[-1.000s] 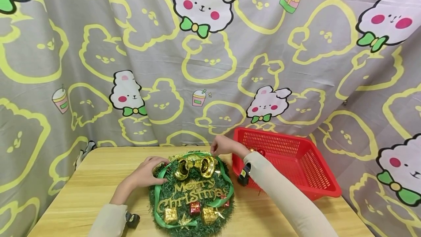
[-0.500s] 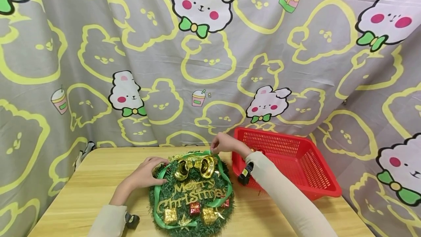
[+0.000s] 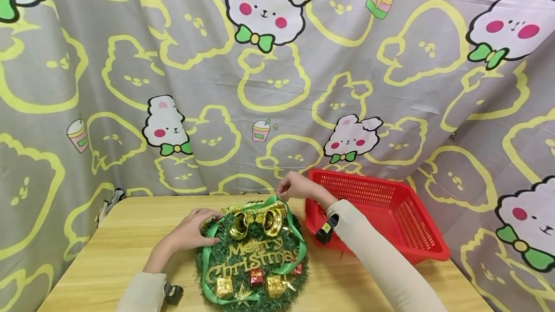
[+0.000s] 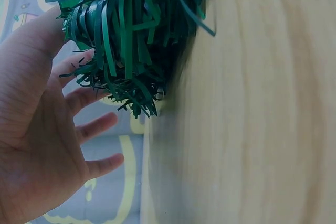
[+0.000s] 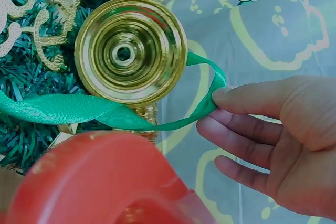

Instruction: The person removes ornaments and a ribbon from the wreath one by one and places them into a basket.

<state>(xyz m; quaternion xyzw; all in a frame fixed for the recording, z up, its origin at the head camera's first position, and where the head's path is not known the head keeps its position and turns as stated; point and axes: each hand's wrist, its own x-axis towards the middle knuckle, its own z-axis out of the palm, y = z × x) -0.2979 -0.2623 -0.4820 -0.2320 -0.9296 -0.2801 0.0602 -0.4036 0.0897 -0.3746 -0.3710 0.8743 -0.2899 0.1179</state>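
A round green tinsel Christmas wreath (image 3: 243,259) lies on the table, with gold bells (image 3: 271,222), gold "Merry Christmas" lettering, small gift boxes and stars on it. Along its rim runs a loose green ribbon (image 3: 296,235). At the wreath's top right, my right hand (image 3: 299,188) pinches the ribbon between thumb and forefinger. The right wrist view shows this ribbon loop (image 5: 212,95) standing out past a gold bell (image 5: 131,51). My left hand (image 3: 191,229) rests at the wreath's left edge; in the left wrist view its fingers (image 4: 97,127) are spread, with thumb and forefinger against the tinsel (image 4: 126,30).
A red perforated basket (image 3: 377,215) stands right of the wreath, close beside my right forearm; its rim (image 5: 100,177) looms in the right wrist view. Behind the wooden table (image 3: 143,211) hangs a patterned grey curtain (image 3: 204,81).
My right hand has risen slightly, lifting the green ribbon into a small peak above the wreath's top edge. The left hand stays in place.
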